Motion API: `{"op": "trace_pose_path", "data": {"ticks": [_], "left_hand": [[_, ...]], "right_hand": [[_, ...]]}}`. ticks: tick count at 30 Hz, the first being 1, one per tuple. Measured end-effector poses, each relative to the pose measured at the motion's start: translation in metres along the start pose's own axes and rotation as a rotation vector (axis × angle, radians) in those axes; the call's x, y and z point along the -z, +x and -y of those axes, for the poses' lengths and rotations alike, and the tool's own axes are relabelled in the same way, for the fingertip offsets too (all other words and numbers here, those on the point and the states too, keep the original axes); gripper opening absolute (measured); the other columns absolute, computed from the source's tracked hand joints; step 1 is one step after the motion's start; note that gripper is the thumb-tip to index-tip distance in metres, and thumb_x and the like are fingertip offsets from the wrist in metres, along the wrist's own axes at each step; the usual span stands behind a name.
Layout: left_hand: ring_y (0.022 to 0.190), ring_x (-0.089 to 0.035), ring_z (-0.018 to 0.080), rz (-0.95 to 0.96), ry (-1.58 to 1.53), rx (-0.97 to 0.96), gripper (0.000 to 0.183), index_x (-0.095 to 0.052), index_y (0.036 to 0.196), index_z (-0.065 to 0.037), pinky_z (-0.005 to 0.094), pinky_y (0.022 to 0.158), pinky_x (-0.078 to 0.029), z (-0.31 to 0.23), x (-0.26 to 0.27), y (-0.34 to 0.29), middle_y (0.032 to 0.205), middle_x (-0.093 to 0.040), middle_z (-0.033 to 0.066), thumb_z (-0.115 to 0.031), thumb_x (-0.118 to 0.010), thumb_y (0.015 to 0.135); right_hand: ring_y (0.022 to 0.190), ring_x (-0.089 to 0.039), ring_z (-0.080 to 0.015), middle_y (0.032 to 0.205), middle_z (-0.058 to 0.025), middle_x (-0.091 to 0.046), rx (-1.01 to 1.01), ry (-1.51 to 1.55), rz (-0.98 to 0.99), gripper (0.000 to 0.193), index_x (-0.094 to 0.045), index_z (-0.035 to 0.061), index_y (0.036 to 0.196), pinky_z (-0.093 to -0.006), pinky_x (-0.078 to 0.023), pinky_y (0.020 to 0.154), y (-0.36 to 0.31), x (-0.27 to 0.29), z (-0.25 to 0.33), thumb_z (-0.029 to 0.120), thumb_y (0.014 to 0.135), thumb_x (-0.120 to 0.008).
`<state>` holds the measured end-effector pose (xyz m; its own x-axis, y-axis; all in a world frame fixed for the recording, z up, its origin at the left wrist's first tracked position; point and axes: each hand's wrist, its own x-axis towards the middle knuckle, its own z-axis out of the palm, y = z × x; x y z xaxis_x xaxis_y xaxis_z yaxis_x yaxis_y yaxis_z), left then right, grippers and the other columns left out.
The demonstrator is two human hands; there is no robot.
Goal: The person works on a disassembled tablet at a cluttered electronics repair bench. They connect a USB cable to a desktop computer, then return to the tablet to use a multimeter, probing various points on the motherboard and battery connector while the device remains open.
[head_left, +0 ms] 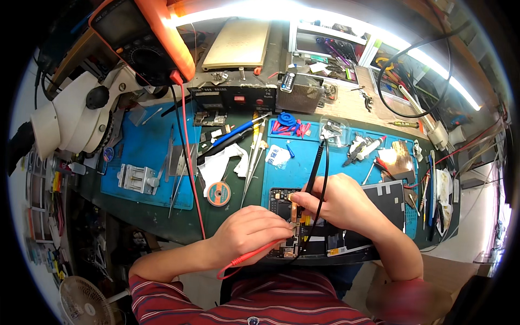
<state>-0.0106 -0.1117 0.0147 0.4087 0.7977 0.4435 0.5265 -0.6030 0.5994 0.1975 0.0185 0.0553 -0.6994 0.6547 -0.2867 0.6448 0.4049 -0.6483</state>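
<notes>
An opened phone (277,207) with bare circuitry lies before me at the mat's near edge. My left hand (246,233) is closed around a red multimeter probe (254,252), its fingertips down at the phone's board. From the right, my right hand (346,201) pinches a black probe (316,170), which slants up past the thumb with its lead looping back down. Both hands meet over the phone, and the probe tips are too small to make out. The orange multimeter (142,46) hangs at the upper left, with a red lead (190,162) running down from it.
A microscope (70,116) stands at the left, near a metal holder (136,179) on a blue mat (116,196). A solder spool (219,194), tweezers (251,168) and white tissue (216,169) lie mid-bench. A black panel (382,203) lies right of the phone.
</notes>
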Motion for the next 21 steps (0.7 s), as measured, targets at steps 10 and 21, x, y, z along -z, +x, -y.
{"op": "trace_pose_path", "data": {"ticks": [10, 21], "left_hand": [[0.098, -0.071, 0.0233, -0.009, -0.011, -0.001, 0.026, -0.073, 0.106, -0.007, 0.036, 0.086, -0.055, -0.0001, -0.0006, 0.0005, 0.105, -0.074, 0.005, -0.006, -0.081, 0.081], [0.108, -0.07, 0.0198, 0.075, 0.025, -0.039, 0.025, -0.071, 0.108, -0.008, 0.0359, 0.091, -0.052, 0.0048, 0.0011, 0.0013, 0.113, -0.074, 0.0037, -0.014, -0.079, 0.085]], "right_hand": [[0.063, -0.067, -0.0384, 0.061, -0.0183, -0.064, -0.014, -0.033, 0.025, 0.057, -0.07, 0.0022, 0.072, -0.0471, -0.05, 0.061, 0.0004, 0.0007, 0.0006, 0.051, 0.099, -0.061], [0.063, -0.069, -0.0351, 0.058, -0.014, -0.065, -0.006, -0.007, 0.024, 0.056, -0.069, 0.0028, 0.07, -0.0456, -0.052, 0.061, 0.0014, 0.0011, 0.0018, 0.05, 0.099, -0.061]]}}
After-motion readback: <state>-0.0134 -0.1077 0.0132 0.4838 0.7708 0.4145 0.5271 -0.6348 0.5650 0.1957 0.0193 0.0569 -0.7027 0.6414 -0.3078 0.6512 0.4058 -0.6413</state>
